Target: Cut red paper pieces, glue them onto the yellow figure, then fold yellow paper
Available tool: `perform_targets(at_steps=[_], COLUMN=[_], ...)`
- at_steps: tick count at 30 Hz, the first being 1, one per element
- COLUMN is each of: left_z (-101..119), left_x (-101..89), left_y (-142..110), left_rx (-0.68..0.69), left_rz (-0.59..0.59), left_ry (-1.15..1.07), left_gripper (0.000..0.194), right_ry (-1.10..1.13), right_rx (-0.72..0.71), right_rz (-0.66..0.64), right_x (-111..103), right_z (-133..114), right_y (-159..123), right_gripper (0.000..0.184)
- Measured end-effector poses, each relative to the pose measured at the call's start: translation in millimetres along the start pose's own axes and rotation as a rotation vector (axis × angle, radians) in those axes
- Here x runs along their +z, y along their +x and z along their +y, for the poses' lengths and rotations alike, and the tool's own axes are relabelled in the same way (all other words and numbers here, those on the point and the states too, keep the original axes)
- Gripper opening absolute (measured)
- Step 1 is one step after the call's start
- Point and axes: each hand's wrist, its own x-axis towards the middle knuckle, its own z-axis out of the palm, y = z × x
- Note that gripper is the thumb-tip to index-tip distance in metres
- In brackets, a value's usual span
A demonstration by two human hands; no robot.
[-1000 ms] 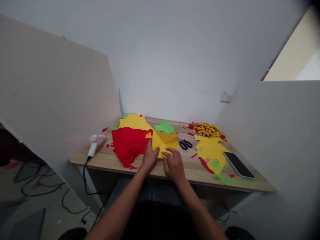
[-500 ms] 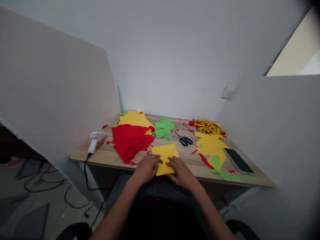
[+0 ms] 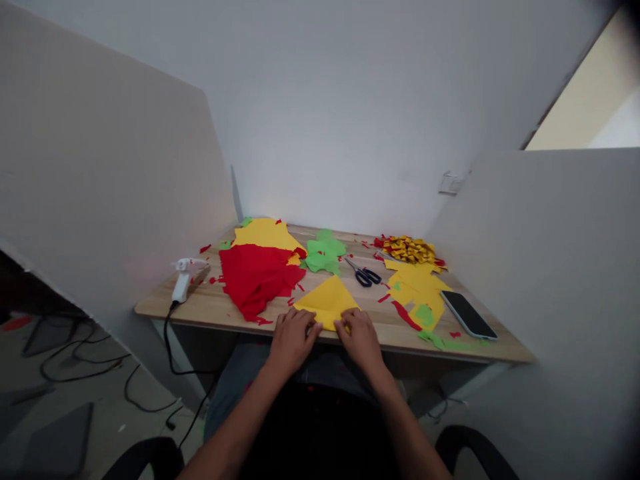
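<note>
"Step in hand?"
"Folding, I'd judge: the yellow sheet (image 3: pixel 327 300) lies at the front edge of the surface (image 3: pixel 205 305), one corner pointing away."
"And each grip?"
"Left hand (image 3: pixel 295 335) and right hand (image 3: pixel 361 335) both look clamped on its near side."
"Next move?"
"Probably calls for pressing the crease evenly."

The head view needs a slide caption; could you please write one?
Left hand and right hand hold a yellow sheet at the front of a table.

A plain yellow sheet (image 3: pixel 328 299) lies in the lower middle of the frame, triangular in outline, one corner pointing up, lower edge partly hidden.
</note>
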Motion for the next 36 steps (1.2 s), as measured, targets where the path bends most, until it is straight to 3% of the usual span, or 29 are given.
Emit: perform_targets(at_steps=[9,22,26,32,36], left_z=[9.7,8.7,8.5,6.4,5.3], left_x=[10.3,12.7,14.3,23.3,26.8], left_y=[12.1,17.0,12.6,2.9,1.5], left_rx=[-0.119,-0.116,-0.046,0.185,0.204], left_rz=[0.075,0.099,0.121,0.077,0.088], left_ry=[0.133,0.164,0.150,0.055,0.013], left_gripper=[0.018,0.016,0.019,0.023,0.024], right_ry=[-0.183,-0.259,-0.266,-0.274,-0.279], right_rx=[0.091,0.148,0.153,0.151,0.153], right_rz=[-0.010,-0.047,-0.047,-0.044,-0.045], right_x=[1.2,3.0,2.5,1.7,3.0], right_z=[-15.9,-19.1,-20.0,-20.9,-20.3], right_y=[4.9,9.3,9.1,8.0,7.7], right_gripper=[0.017,0.021,0.021,0.019,0.020])
